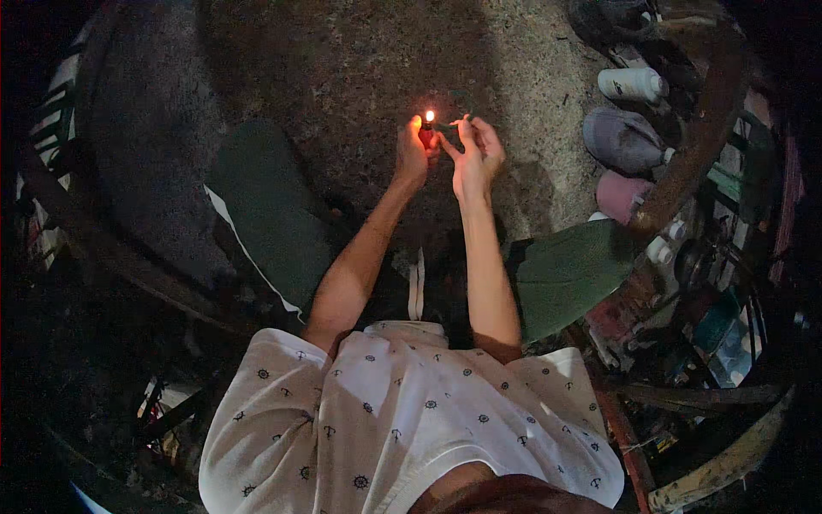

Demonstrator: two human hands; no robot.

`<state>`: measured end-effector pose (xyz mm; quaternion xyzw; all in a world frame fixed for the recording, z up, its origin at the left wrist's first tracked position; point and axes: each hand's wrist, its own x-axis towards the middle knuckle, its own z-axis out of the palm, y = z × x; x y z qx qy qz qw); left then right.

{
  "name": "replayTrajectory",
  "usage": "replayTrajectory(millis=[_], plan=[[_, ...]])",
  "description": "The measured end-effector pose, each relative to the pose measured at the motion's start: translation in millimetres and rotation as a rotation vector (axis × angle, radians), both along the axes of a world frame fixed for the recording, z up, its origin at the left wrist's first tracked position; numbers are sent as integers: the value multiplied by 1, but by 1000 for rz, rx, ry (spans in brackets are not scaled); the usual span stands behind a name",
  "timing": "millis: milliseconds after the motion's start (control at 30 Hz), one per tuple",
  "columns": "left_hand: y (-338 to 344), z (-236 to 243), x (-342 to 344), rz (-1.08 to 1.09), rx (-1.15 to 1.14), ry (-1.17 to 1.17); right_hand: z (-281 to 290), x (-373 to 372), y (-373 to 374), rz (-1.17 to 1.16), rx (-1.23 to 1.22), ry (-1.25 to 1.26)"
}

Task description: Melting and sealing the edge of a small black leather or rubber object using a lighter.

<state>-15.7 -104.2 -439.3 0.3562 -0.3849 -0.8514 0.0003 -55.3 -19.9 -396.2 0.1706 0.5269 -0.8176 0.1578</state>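
Observation:
Near the centre of the head view my left hand [411,154] is closed on a small red lighter [426,134], its small flame [430,116] lit at the top. My right hand [471,163] is just to the right of it, with fingers pinching a small, thin, dark greenish item [449,124] that reaches toward the lighter; what it is, I cannot make out. My forearms come up from below, between my bent legs in dark green trousers [565,274].
Beneath is a rough concrete floor [342,60]. Along the right lie a white bottle [629,84], a grey cap-like object [616,137], a pink object [616,195] and several dark items. A curved rail [698,154] and assorted clutter lie farther right.

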Motion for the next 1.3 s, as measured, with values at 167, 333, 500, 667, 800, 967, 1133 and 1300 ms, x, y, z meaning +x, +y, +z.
replayTrajectory(millis=[167,333,500,667,800,967,1133,1300], plan=[[-3,-3,2,1,-25,-10,1,2,-5,3,19,-6],[-2,-2,2,0,-62,-71,-3,3,-4,-11,36,-18],[2,-3,-3,50,-68,-35,-4,2,-3,2,46,-4],[2,-9,-3,29,-71,-29,-5,0,-3,-23,68,-28],[5,-11,-3,6,-36,-4,-6,-1,0,-9,73,-19],[4,-11,-3,-6,48,-11,-8,-2,2,6,74,-10],[5,-13,-5,45,54,11,-9,-3,1,-1,81,-24],[3,-14,-3,38,75,-36,-9,-2,0,-23,45,-45]])
